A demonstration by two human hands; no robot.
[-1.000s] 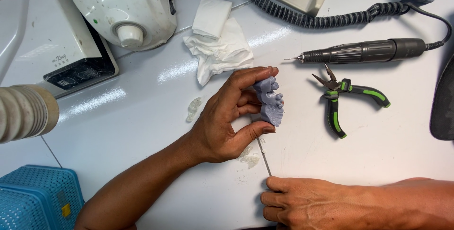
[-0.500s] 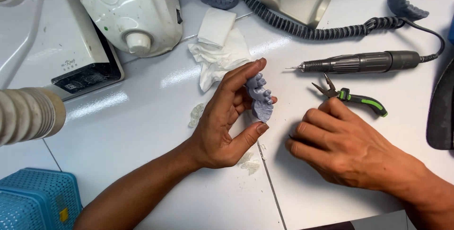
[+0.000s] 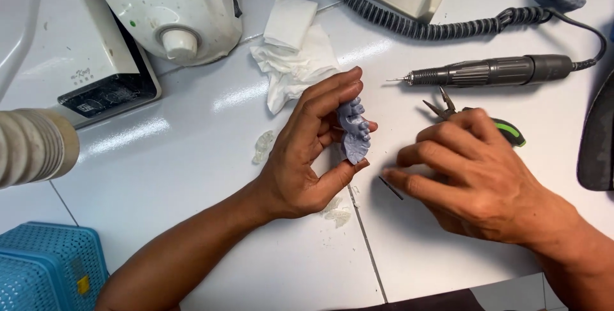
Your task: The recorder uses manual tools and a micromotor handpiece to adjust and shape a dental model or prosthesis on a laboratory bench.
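Observation:
My left hand holds a grey-blue dental model upright between thumb and fingers, teeth facing right. My right hand lies palm down on the white table, over the handles of the green-and-black pliers, whose tips stick out beyond the knuckles. Its fingertips touch the table beside a short dark pin. I see nothing gripped in that hand.
A grey rotary handpiece with a coiled cord lies behind the pliers. Crumpled white tissue, a white machine, a ribbed suction hose, a blue basket and clear plastic scraps lie around.
My right hand came up from the table's near edge and moved over the pliers, its fingertips now down beside the pin. The left hand kept holding the model.

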